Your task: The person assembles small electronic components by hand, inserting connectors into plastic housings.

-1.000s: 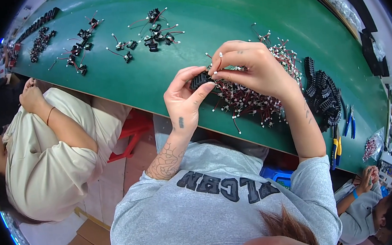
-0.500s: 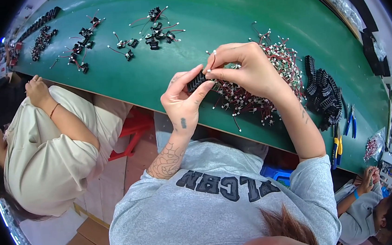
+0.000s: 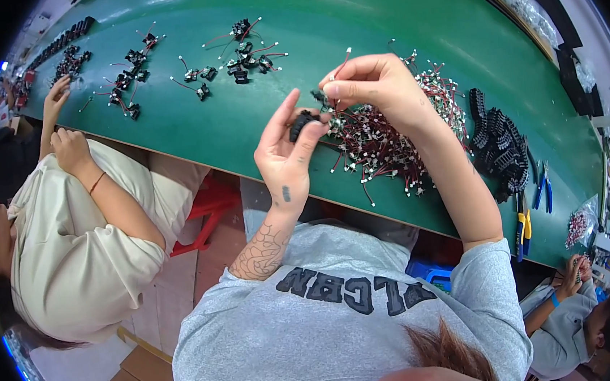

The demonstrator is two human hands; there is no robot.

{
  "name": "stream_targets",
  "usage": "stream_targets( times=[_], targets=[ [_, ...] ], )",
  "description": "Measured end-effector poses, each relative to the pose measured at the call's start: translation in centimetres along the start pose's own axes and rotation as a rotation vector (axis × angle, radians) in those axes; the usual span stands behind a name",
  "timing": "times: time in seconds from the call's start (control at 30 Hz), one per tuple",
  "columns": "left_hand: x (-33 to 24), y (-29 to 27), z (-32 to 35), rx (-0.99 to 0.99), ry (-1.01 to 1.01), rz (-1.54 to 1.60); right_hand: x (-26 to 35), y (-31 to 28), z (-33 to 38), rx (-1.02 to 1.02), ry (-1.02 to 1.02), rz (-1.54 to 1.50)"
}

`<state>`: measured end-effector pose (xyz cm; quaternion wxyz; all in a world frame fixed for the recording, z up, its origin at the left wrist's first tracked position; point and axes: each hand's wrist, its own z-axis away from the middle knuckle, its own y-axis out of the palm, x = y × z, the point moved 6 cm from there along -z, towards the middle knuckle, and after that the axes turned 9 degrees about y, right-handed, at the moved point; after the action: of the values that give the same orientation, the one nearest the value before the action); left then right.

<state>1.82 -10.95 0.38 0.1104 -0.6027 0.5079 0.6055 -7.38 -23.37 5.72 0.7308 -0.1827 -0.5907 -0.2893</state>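
Between the thumb and curled fingers of my left hand [image 3: 282,156] is a short black ribbed plastic strip [image 3: 302,125]; its index finger points up, off the strip. Just above and to the right, my right hand [image 3: 382,91] pinches a small black plastic part [image 3: 319,98] together with a thin red wire lead [image 3: 342,62] that has a white plug at its upper end. This small part appears apart from the strip. Under and behind my right hand lies a large heap of red and black wire leads [image 3: 388,147] with white connectors.
Black ribbed strips [image 3: 500,144] are heaped right of the wires, near blue-handled pliers [image 3: 547,191] and a yellow-and-blue tool [image 3: 522,229]. Black parts with wires [image 3: 244,54] lie in clusters along the green table [image 3: 198,127]. People sit at left and lower right; a red stool [image 3: 212,209] stands leftward.
My right hand has lifted slightly, and a small black part with the wire now shows separate from the strip. My left index finger has straightened. At left, another person's hand reaches toward the parts.
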Motion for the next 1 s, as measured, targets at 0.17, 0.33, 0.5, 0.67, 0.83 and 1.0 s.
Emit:
stream_targets(
  times=[0.17,0.33,0.5,0.67,0.83,1.0],
  targets=[
    [0.3,-0.6,-0.3,-0.078,-0.007,0.140,2.8,-0.1,-2.3,-0.148,-0.136,0.204],
    [0.3,-0.5,-0.4,-0.068,0.006,0.148,4.2,-0.5,-4.1,-0.229,-0.249,0.222],
    [0.3,-0.5,-0.4,-0.045,-0.025,0.155,4.0,-0.7,-2.6,-0.209,-0.268,0.142],
    [0.5,0.0,-0.6,-0.006,-0.086,0.171,3.0,-0.9,-1.7,-0.137,-0.237,0.036],
    [1.3,-0.3,-0.8,0.039,-0.104,0.213,2.4,-1.3,-1.2,0.023,-0.143,-0.104],
    [1.3,-0.1,-0.8,0.066,-0.102,0.186,1.6,-1.1,-0.9,0.155,-0.051,-0.149]
  ],
)
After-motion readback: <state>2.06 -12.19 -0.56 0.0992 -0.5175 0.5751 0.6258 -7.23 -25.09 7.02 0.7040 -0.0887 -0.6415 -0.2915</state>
